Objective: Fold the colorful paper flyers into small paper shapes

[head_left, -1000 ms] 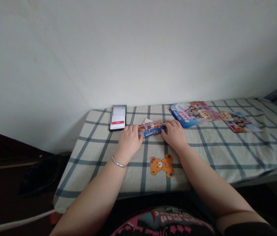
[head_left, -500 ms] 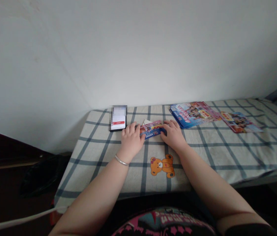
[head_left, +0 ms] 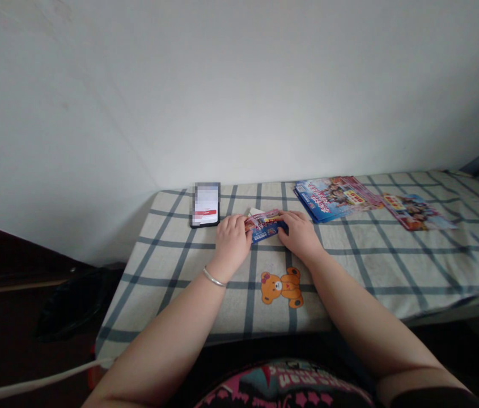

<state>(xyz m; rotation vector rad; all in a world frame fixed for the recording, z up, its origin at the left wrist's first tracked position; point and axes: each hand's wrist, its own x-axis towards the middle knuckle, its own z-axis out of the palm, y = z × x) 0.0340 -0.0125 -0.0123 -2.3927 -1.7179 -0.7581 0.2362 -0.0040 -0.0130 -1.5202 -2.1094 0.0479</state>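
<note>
Past the bear print (head_left: 284,288), your left hand (head_left: 233,241) at nine o'clock and right hand (head_left: 301,235) at three seem to pinch the leaflet (head_left: 265,230) between them, fingers bunched. Press both ends evenly, clear of the flyer stack (head_left: 337,198) at two.

Up rises the pale wall (head_left: 239,102), smudged at upper left and softly lit, right behind the checked tablecloth (head_left: 392,255), and down left, dark floor (head_left: 1,340)!

Cloth (head_left: 362,255): it lay checked before you, a bear (head_left: 282,288) figure near your edge.
Phone (head_left: 206,204): it lay screen up, left.
Leaflet (head_left: 265,230): it lay ahead of you, a pale slip (head_left: 257,212) behind.
Stack (head_left: 335,196): it lay right, one sheet (head_left: 418,213) beside it.
</note>
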